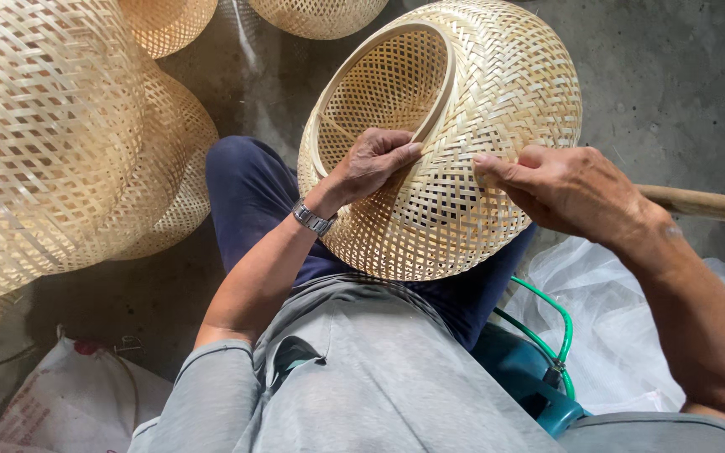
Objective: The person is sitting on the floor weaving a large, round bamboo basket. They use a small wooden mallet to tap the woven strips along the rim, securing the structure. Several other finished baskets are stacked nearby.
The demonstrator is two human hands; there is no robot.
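The person is working the woven wall of a rounded bamboo basket (455,168) that is resting on the lap, tipped so its round mouth faces up and to the left. The left hand (371,164) is bracing the basket at the rim band (438,101), its grip spread, with the thumb lying along the rim's edge and the fingers flat on the weave. The right hand (568,189) is pressing on the right side of the wall, grip pinched together at the fingertips on a strip of the weave.

This looks like tightening or tucking strips near the rim; the next move probably calls for a steady brace from the left hand while the right pulls or pushes one strip.

The basket is pale straw-coloured, diagonally plaited, openwork lower down, and bulging. More woven baskets (60,143) are lying at the left on the concrete floor (673,75).
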